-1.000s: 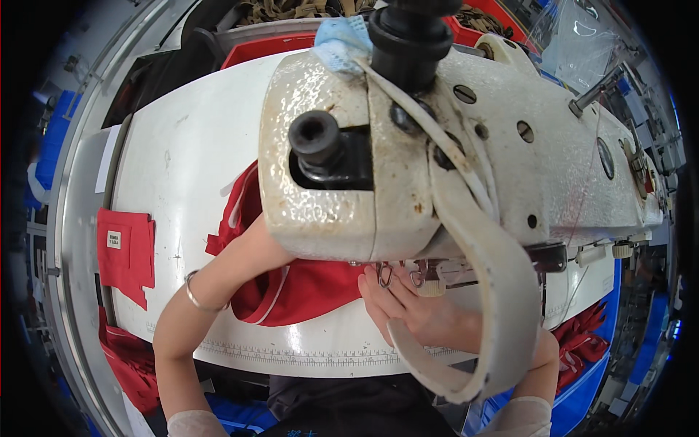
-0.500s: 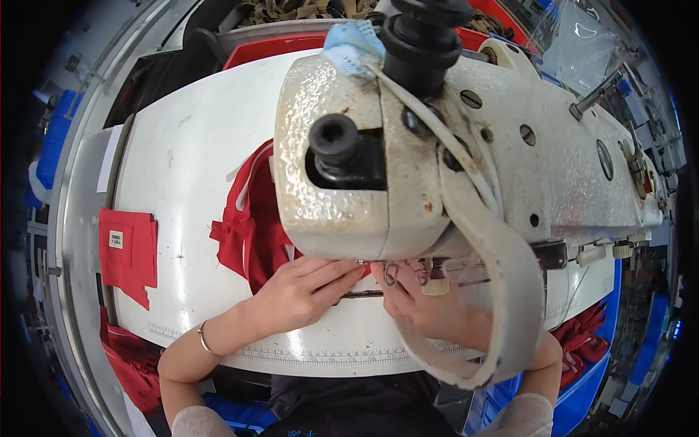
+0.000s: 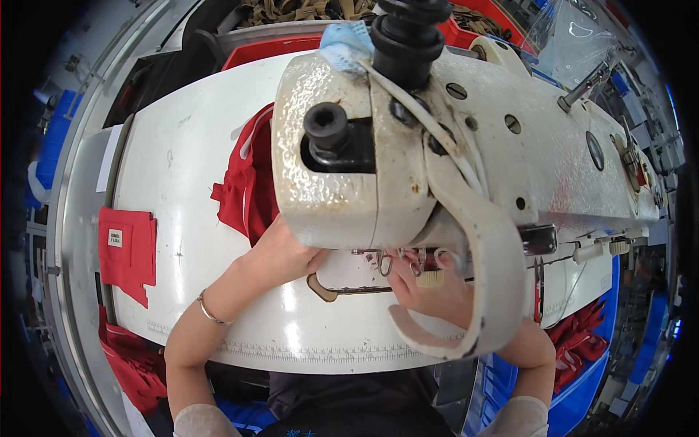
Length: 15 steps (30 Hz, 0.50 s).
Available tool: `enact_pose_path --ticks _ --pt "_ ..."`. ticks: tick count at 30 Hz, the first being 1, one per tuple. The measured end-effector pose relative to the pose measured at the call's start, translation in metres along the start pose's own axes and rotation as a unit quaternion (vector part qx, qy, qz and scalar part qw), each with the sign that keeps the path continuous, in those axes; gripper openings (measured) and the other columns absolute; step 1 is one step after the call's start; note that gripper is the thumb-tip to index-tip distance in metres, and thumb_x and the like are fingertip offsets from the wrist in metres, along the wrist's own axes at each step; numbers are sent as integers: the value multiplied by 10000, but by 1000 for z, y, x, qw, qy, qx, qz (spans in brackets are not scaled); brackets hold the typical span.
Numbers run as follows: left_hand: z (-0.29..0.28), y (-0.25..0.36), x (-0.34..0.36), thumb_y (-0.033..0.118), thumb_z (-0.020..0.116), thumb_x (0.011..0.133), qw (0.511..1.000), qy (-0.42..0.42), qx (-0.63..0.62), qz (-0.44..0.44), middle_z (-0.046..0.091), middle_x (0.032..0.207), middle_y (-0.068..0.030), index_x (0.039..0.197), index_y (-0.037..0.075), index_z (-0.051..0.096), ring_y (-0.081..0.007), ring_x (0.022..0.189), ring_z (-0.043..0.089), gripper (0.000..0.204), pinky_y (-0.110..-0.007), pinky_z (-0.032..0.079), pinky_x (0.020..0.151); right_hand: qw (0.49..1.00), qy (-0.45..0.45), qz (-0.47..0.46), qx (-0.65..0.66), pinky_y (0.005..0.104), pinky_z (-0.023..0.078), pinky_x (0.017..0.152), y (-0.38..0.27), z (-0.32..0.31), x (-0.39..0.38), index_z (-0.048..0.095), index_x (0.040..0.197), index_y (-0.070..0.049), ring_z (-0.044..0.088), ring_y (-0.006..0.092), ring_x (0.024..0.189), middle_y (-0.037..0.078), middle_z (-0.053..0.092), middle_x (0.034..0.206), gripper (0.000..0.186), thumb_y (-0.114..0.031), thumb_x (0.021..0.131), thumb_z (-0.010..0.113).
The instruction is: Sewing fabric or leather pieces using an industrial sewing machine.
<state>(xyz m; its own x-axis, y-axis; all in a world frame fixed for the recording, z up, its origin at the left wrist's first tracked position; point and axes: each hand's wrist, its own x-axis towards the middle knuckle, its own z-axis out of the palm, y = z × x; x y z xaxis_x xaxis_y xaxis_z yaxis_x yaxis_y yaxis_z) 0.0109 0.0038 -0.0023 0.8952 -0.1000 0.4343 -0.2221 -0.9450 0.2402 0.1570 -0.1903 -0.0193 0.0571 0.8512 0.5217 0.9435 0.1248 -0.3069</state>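
A cream sewing machine (image 3: 328,211) covers the middle of my view. My left hand (image 3: 282,251) reaches under the left side of its head, beside a bunched red cloth piece with white edging (image 3: 251,182). The machine hides most of its fingers, so its grip on the cloth cannot be made out. Near the wire guard (image 3: 386,264) and needle area, my right hand (image 3: 426,291) rests low over the machine bed. Its fingertips are partly covered by the guard and other machine parts, and whatever they touch is hidden.
A flat red fabric piece with a pale label (image 3: 127,251) lies on the white table (image 3: 193,291) at the left. More red cloth (image 3: 135,364) hangs below it. At the right, a blue bin (image 3: 582,382) holds red pieces. Red bins (image 3: 269,47) stand behind.
My left hand has moved away and left from the needle area, under the machine head. The red cloth has shifted farther from me. My right hand stays near the needle.
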Motion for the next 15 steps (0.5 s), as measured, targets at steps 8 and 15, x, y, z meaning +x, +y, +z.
enact_pose_path --ticks 8,15 --pt "-11 7 4 6 654 676 997 -25 -51 -51 607 981 -143 959 21 628 -336 902 576 285 -418 473 795 995 -20 -37 -93 355 423 475 -11 -24 8 649 763 -94 564 217 641 65 535 746 245 -184 542 706" --pt "-30 14 17 53 688 705 979 -36 -144 -141 604 977 -145 1007 10 613 -319 935 587 314 -381 489 774 998 -25 -55 -13 295 396 456 0 -9 2 576 558 -79 512 186 527 72 502 645 90 -106 541 660"
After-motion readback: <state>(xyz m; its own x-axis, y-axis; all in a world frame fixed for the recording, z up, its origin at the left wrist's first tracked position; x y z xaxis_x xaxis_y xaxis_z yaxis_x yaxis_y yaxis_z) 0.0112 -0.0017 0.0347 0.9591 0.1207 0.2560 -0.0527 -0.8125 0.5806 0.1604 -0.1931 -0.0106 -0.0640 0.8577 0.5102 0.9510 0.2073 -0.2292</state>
